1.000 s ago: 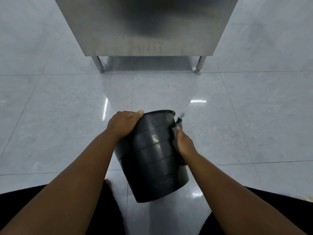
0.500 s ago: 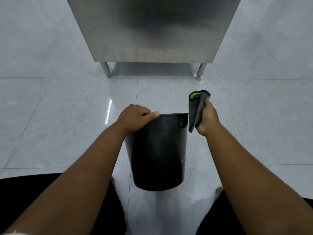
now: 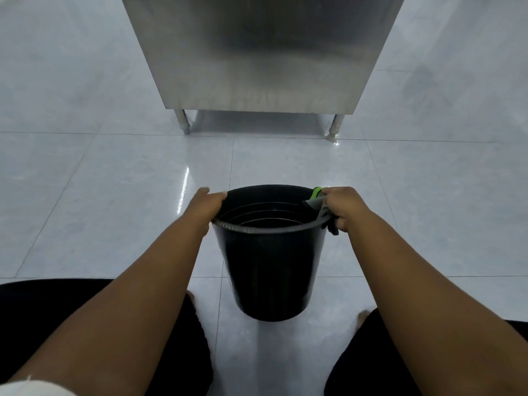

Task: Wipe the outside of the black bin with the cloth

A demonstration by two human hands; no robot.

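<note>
Black plastic: one bin (image 3: 271, 270) stands upright on the tiled floor (image 3: 114, 195), before one steel cabinet (image 3: 263, 52). Left hand (image 3: 207, 204) grips the bin's left rim. Right hand (image 3: 341, 207) clamps one cloth (image 3: 315, 199) against the bin's right rim.

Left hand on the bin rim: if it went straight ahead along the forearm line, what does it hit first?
Likely nothing close: past the left hand is bare glossy tiled floor, then the steel cabinet's leg. Depth is unclear.
</note>
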